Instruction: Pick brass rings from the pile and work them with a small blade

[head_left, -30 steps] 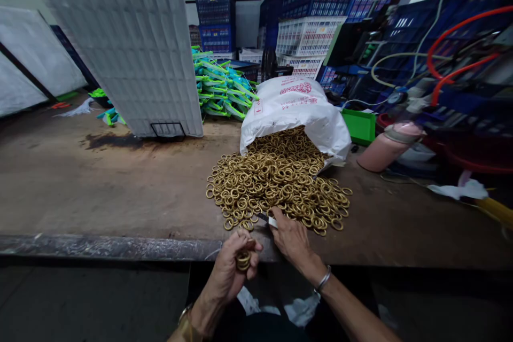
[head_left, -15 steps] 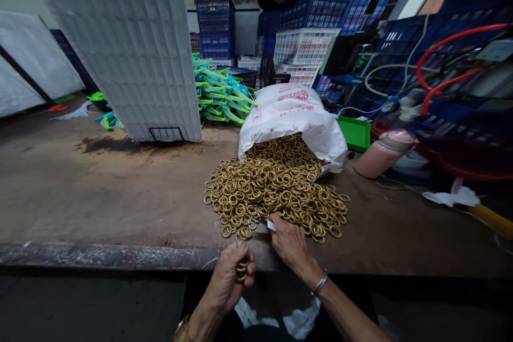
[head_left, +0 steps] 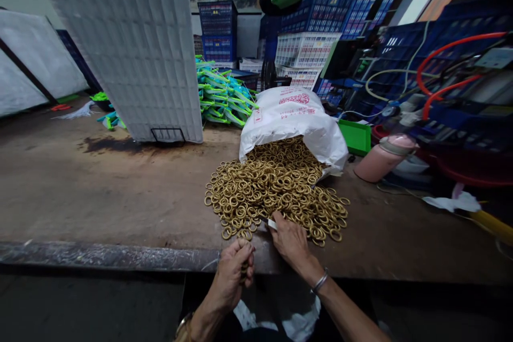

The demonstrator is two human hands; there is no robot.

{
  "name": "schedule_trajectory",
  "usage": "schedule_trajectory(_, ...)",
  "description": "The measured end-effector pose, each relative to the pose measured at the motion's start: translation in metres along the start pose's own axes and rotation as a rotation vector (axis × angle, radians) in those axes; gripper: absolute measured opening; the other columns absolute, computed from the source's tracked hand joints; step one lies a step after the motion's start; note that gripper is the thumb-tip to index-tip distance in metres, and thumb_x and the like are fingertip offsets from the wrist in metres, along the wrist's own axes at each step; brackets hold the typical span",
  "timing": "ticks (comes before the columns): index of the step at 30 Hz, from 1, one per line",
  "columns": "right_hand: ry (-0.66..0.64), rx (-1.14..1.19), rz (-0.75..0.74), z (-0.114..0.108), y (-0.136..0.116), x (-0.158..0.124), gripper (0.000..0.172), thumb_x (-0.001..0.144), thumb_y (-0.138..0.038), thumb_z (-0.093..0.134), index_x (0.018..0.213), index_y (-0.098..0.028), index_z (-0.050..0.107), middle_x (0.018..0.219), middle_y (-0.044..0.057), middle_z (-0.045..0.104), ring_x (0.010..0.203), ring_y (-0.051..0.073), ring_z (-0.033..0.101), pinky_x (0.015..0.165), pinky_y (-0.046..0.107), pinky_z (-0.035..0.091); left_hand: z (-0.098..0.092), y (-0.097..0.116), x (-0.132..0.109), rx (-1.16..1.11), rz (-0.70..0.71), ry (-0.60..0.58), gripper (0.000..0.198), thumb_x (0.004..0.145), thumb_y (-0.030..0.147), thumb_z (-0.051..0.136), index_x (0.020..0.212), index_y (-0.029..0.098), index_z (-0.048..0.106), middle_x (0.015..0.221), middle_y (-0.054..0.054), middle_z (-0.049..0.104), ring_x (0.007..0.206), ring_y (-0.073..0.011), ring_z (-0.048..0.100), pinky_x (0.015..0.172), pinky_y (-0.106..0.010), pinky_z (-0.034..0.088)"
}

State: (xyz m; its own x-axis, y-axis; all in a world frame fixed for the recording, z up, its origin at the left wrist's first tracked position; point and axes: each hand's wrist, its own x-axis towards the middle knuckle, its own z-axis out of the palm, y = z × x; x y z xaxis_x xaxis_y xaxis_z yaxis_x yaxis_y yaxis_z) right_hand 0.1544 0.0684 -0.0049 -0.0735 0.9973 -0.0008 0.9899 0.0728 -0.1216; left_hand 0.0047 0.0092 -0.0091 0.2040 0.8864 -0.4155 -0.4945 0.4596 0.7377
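A loose pile of gold-coloured metal rings (head_left: 264, 187) spreads over the worktable from the mouth of a white woven sack (head_left: 288, 112). My left hand (head_left: 234, 270), closed in a fist at the table's front edge, holds several of these rings, partly visible between palm and fingers. My right hand (head_left: 290, 240) rests at the near side of the pile. Between its thumb and fingers is a slim tool (head_left: 271, 223) with a white handle and a dark tip, pointing left at the closest rings. Its exact kind is hard to make out.
On the table (head_left: 120, 192), a tall pale ribbed panel (head_left: 132, 59) stands at left in a wire stand. Behind it lie green and blue plastic pieces (head_left: 222, 96). At right are a pink bottle (head_left: 382, 157), a green tray (head_left: 355, 136) and red hoses (head_left: 430, 72). Crates (head_left: 306, 48) are stacked behind.
The fingers of my left hand have closed further, so less of the rings shows. My right hand and its tool have barely moved. The view has shifted slightly.
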Motion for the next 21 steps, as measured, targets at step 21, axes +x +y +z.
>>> schedule_trajectory(21, -0.289, 1.209, 0.025, -0.019, 0.002, -0.004, 0.020, 0.065, -0.029, 0.056, 0.079, -0.016, 0.054, 0.061, -0.005, 0.052, 0.056, 0.009, 0.046, 0.054, 0.020, 0.035, 0.008, 0.016, 0.004, 0.454, 0.533, -0.014, 0.027, 0.070, 0.021, 0.061, 0.096, 0.019, 0.065, 0.079, -0.005, 0.062, 0.072, -0.0162, 0.053, 0.074, -0.026, 0.041)
